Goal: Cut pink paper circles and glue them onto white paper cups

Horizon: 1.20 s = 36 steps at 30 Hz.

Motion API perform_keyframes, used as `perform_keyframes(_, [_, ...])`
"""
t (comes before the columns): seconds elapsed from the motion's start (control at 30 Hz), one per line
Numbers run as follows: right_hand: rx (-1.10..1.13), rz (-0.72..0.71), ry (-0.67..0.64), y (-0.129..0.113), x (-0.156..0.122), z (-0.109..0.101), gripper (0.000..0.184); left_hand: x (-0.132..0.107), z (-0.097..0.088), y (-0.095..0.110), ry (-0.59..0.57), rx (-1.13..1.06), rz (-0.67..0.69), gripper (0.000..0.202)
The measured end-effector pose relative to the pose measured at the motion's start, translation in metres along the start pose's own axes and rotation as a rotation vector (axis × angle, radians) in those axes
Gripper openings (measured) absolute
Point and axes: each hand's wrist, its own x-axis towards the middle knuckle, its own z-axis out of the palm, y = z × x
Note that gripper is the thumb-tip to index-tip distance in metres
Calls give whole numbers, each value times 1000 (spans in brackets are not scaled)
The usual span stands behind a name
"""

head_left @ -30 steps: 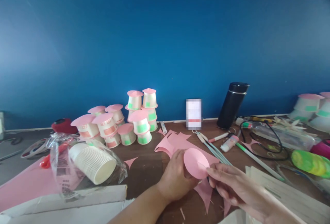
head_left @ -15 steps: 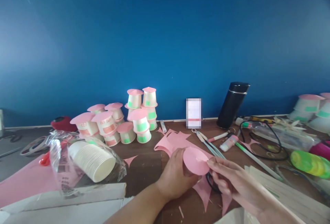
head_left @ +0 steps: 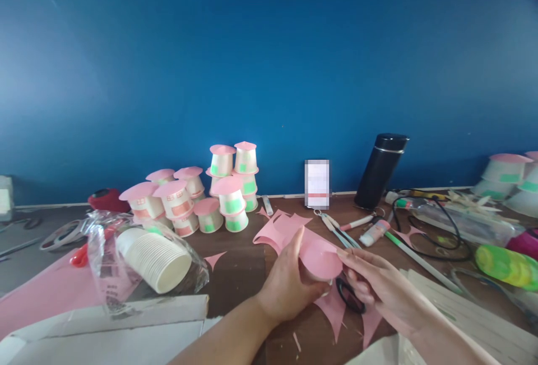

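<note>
My left hand (head_left: 290, 283) is wrapped round a small cup that is mostly hidden behind it, capped by a round pink paper top (head_left: 323, 259). My right hand (head_left: 378, 289) pinches the right edge of that pink top with thumb and forefinger. Black scissor handles (head_left: 348, 296) lie on the table just under my right fingers. Pink paper scraps (head_left: 281, 229) with pointed cut-outs lie behind and below both hands.
A pile of finished pink-roofed cups (head_left: 202, 197) stands at the back left. A plastic sleeve of white paper cups (head_left: 155, 261) lies left on a white box (head_left: 109, 331). A black flask (head_left: 380, 170), glue stick (head_left: 374, 233), cables, pens and green lids (head_left: 506, 264) crowd the right.
The pink top has tilted from facing me to lying flatter over the cup. My left thumb has lifted, and the scissor handles now show under my right hand.
</note>
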Motion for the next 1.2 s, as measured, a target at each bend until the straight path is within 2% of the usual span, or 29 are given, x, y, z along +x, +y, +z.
perform_keyframes(0.23, [-73,6,7,-1,-1,-2,38,-1,0,0,-2,21,5,102])
perform_keyframes(0.7, [-95,10,-10,-2,0,-3,38,-2,1,-1,1,46,-12,102])
perform_keyframes(0.87, [-163,-27,41,-1,1,-5,37,0,1,-3,-1,43,-12,102])
perform_keyframes(0.97, [-355,-164,222,-3,-2,-6,34,0,1,-4,-4,35,-15,102])
perform_keyframes(1.07, [-663,-458,377,-6,-9,-6,28,-1,2,-7,9,25,12,103])
perform_keyframes(1.13, [-896,-688,349,-7,-15,-2,32,-2,4,-9,9,17,42,101])
perform_keyframes(1.2, [-1158,-858,240,-6,-19,4,45,-2,4,-10,5,4,76,101])
